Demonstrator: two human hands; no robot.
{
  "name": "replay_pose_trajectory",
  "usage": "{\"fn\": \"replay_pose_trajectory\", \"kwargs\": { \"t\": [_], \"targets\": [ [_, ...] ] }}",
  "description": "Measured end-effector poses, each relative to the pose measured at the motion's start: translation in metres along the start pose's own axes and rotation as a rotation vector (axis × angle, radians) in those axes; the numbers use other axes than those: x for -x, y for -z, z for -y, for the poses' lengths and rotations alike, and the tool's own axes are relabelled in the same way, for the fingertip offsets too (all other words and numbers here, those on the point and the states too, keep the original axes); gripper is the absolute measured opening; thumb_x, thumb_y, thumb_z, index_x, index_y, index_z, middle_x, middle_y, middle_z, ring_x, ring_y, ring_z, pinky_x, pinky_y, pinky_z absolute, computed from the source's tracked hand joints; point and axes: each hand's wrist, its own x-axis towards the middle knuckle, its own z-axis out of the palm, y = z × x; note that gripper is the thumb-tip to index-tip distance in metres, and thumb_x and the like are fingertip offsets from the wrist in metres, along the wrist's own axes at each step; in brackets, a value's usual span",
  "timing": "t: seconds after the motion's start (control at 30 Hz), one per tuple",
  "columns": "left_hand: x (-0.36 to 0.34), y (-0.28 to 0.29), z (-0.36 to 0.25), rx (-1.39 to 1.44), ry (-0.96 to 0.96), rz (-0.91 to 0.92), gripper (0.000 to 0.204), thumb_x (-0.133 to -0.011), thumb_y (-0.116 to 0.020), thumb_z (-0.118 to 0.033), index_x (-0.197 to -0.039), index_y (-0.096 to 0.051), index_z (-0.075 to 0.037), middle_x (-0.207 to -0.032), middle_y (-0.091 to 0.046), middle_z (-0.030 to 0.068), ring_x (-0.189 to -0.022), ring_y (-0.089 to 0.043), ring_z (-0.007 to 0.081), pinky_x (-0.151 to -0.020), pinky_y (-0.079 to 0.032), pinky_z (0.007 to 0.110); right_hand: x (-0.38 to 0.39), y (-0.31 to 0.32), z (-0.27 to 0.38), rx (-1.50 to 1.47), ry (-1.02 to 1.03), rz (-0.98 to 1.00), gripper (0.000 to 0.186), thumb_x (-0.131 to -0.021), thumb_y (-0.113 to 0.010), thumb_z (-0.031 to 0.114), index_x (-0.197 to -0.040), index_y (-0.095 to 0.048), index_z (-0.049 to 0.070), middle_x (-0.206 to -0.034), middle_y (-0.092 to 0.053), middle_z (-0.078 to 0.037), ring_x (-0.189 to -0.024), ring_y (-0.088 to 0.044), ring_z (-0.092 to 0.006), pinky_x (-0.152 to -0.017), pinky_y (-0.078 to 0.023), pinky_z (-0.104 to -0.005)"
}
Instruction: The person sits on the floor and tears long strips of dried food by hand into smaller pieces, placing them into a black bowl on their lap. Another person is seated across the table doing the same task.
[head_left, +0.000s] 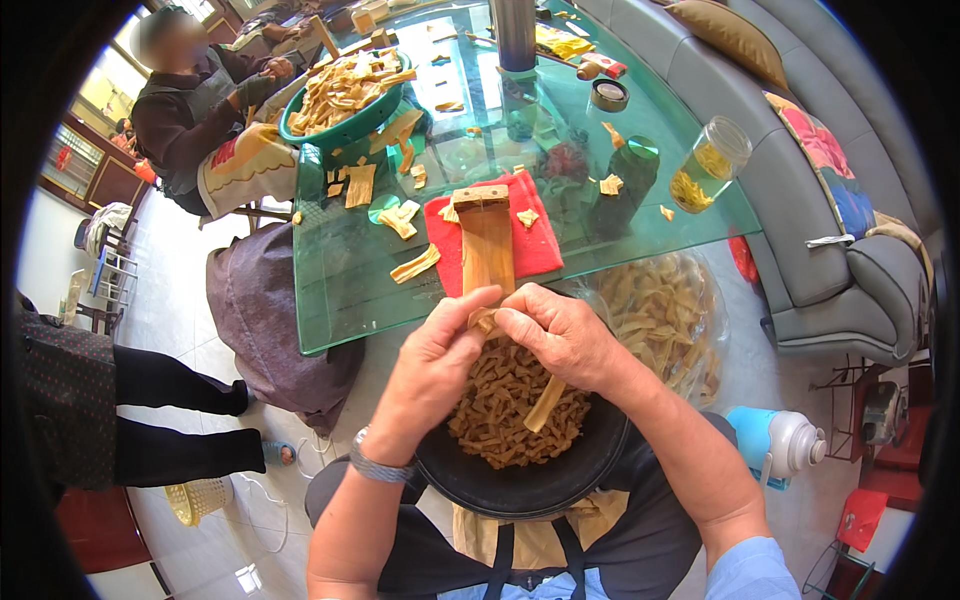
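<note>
My left hand (446,360) and my right hand (560,345) meet at the near end of a wooden board (486,245), both closed around a small piece of pale tan dried strip (482,320). A longer strip (543,405) hangs from under my right hand over a black bowl (455,485) of many small chopped brown pieces (510,440). The board lies on a red cloth (535,245) on the glass table (340,300), with a short block (480,196) across its far end. Loose strips (414,265) lie beside the cloth.
A green basin (340,135) of strips, a jar (710,165) and a dark cylinder (515,35) stand on the table. A seated person (175,125) works at left; another's legs (180,440) stand nearby. Grey sofa (800,260), bagged strips (660,330), blue flask (770,445) are at right.
</note>
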Motion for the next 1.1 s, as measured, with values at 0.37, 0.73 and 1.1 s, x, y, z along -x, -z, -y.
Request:
{"fn": "replay_pose_trajectory", "kwargs": {
  "t": [0.37, 0.73, 1.1],
  "targets": [
    [0.011, -0.019, 0.006, -0.039, -0.09, 0.02, 0.055, -0.112, -0.048, -0.035, -0.155, -0.042, -0.001, -0.146, -0.056, 0.0128, -0.131, -0.053, 0.0169, -0.111, -0.042, 0.03, 0.011, -0.031, -0.003, -0.233, -0.011, 0.061, 0.028, -0.112, -0.046, 0.026, -0.114, -0.056, 0.001, -0.092, -0.062, -0.011, -0.081, -0.061, -0.0173, -0.076, -0.052, -0.0344],
    [0.002, 0.003, -0.005, -0.281, -0.081, -0.369, 0.053, -0.112, -0.046, -0.044, -0.09, -0.067, -0.001, -0.082, -0.07, 0.0033, -0.076, -0.061, 0.0094, -0.073, -0.05, 0.025, 0.012, -0.01, 0.022, -0.075, -0.15, 0.166, 0.035, -0.108, -0.056, 0.037, -0.103, -0.059, 0.002, -0.079, -0.062, -0.009, -0.074, -0.059, -0.0159, -0.071, -0.049, -0.0346],
    [0.005, 0.016, 0.001, -0.161, -0.029, -0.344, 0.049, -0.112, -0.046, -0.041, -0.08, -0.056, -0.006, -0.073, -0.056, 0.002, -0.068, -0.049, 0.0096, -0.067, -0.044, 0.027, 0.022, 0.0, 0.027, 0.056, -0.005, 0.079, 0.022, -0.106, -0.062, 0.024, -0.104, -0.06, 0.003, -0.079, -0.063, -0.011, -0.074, -0.06, -0.018, -0.071, -0.051, -0.0363]
  ]
}}
